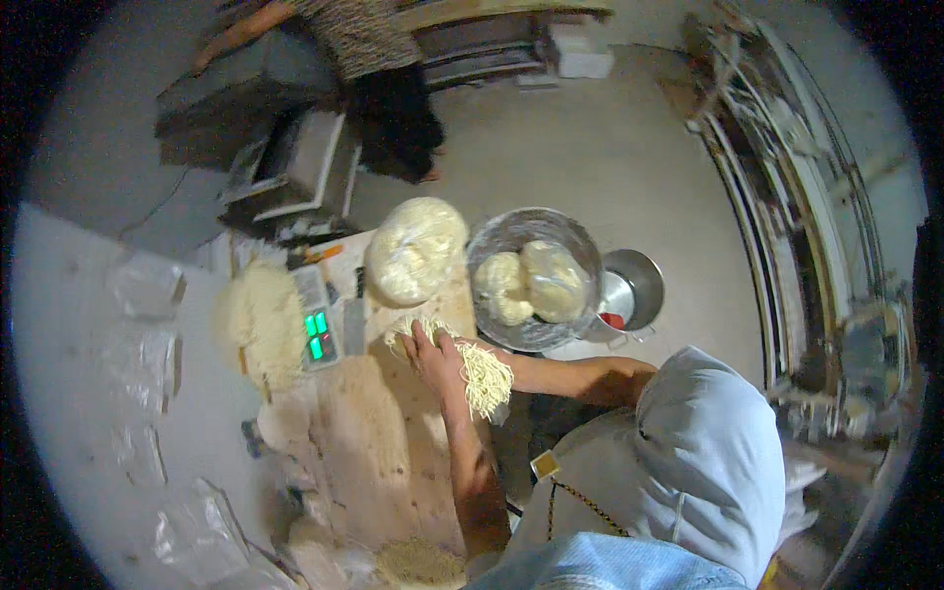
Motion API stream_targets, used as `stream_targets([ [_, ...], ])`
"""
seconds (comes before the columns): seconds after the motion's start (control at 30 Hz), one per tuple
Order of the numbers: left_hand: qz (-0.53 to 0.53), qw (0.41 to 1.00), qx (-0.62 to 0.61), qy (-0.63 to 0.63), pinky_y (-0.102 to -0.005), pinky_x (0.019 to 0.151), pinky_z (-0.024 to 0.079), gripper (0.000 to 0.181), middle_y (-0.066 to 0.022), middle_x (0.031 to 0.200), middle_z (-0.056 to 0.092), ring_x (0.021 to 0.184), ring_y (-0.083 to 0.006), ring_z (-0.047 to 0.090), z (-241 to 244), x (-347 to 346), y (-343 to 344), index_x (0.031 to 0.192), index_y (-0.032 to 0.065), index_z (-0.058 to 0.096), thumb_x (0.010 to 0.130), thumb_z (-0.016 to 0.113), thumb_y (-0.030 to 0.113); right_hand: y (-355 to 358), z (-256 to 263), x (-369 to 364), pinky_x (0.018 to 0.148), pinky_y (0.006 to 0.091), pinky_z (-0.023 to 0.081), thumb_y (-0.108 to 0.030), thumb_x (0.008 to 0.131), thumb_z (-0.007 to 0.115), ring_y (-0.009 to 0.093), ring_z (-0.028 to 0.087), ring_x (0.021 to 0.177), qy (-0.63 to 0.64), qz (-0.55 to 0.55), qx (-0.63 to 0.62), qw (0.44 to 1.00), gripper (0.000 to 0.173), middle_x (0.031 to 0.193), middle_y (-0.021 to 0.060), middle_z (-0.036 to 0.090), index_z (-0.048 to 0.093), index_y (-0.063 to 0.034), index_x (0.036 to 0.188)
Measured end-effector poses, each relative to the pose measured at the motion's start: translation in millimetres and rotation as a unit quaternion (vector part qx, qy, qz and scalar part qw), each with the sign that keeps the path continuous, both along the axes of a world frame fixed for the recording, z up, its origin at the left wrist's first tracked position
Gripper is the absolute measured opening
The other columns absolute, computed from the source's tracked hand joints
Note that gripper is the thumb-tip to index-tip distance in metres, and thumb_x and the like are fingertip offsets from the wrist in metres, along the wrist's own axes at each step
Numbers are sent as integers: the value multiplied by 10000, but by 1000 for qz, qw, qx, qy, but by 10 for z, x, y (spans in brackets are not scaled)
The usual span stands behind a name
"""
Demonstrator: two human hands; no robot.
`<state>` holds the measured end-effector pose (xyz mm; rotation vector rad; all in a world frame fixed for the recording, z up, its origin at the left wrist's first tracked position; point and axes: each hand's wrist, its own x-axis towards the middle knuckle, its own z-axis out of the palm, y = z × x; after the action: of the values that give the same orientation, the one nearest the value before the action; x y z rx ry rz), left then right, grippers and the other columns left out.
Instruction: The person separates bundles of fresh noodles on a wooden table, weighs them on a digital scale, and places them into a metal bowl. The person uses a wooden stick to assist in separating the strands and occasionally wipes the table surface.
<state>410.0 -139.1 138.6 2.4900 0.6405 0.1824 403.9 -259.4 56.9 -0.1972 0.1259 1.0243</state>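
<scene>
A bundle of pale fresh noodles (487, 380) spreads across my hands above the wooden board (435, 472), with loose strands hanging toward my body. My left hand (435, 361) reaches in from below and grips the bundle, fingers over the strands. From the right comes my right forearm; my right hand (476, 346) is mostly hidden by the noodles and my left hand. Just beyond my fingers sits a large plastic-wrapped mass of dough or noodles (417, 251). A digital scale (324, 324) with a lit green display stands left of my hands, beside a pale heap (265, 324), blurred.
A metal basin (531, 221) holds two pale wrapped masses (553, 284). Beside it stands a steel pot (649, 295) with a red object (612, 320) inside. An orange-handled tool (324, 254) lies near the scale. Another person (376, 74) stands at the far side. Clear plastic packs (199, 531) lie left.
</scene>
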Motion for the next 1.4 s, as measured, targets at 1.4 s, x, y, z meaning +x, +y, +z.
stream_targets([
  [1.4,-474,856,-149,143,-490,1025,392,421,-192,1302,550,1169,-358,553,-1526,5201,-7768,1357,85,497,995,481,301,-9989,1129,5792,866,442,516,-470,975,438,324,609,999,-48,-457,-68,885,550,1228,132,580,460,-86,1369],
])
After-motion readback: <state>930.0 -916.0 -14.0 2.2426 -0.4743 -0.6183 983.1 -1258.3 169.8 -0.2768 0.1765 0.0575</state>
